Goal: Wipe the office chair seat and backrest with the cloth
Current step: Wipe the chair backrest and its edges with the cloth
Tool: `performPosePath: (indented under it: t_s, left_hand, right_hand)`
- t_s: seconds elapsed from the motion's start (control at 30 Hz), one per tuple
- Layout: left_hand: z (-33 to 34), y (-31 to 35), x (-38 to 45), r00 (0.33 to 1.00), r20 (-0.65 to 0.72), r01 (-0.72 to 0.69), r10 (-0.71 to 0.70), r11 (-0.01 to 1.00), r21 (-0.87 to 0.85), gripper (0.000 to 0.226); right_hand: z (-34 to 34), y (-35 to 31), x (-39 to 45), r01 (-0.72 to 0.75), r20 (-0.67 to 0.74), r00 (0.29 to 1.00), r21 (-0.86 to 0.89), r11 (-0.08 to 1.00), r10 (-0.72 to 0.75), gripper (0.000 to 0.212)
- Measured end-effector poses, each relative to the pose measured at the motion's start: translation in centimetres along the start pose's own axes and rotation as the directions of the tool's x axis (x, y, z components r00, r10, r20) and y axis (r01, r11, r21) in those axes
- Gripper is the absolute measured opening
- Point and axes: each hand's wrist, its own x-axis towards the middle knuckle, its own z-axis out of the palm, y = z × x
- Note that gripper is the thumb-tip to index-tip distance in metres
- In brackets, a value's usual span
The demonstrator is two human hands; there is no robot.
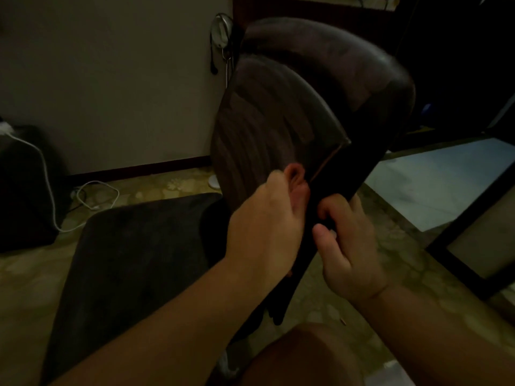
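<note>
The fingers of the left hand were curled round a reddish cloth, which was pressed against the lower front face of the backrest close to its right edge. The fingers and thumb of the right hand were curled round that dark right edge of the backrest, just beside the left hand, so that the frame was gripped between them. Both forearms were seen reaching in from the bottom edge of the view. The seat of the office chair was seen to the left of the hands, below the backrest, and a curved headrest was seen above it. A white cable was seen lying on the patterned floor by the wall.
</note>
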Motion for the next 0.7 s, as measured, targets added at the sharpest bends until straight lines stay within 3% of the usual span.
performPosePath:
  t_s: [0.1, 0.2, 0.33, 0.5, 0.7]
  left_hand:
    - [-0.4, -1.2, -0.7, 0.998, 0.052, 0.018, -0.021, 0.998, 0.06, 0.025]
    - [-1.2, 0.3, 1.3, 1.0, 0.019, -0.022, 0.02, 0.994, 0.109, 0.025]
    - [-0.6, 1.0, 2.1, 0.998, -0.026, -0.053, 0.054, 0.997, 0.054, 0.025]
    - [-1.1, -0.1, 0.2, 0.998, 0.043, -0.052, 0.05, 0.997, 0.053, 0.026]
    - [-1.4, 2.8, 3.6, 0.983, -0.057, -0.171, 0.175, 0.982, 0.075, 0.024]
  right_hand:
    - [-1.4, 0.0, 1.0, 0.077, 0.026, 0.997, -0.011, 0.997, -0.076, 0.026]
    - [-2.2, -0.9, 3.3, 0.059, -0.056, 0.997, 0.057, 0.997, -0.056, 0.03]
    - [-1.9, -0.7, 3.0, 0.061, -0.094, 0.994, 0.026, 0.998, -0.058, 0.028]
    - [-1.8, -0.6, 1.8, 0.069, -0.098, 0.993, 0.02, 0.997, -0.067, 0.025]
    - [-1.7, -0.7, 2.8, 0.05, -0.098, 0.994, -0.001, 0.999, -0.049, 0.019]
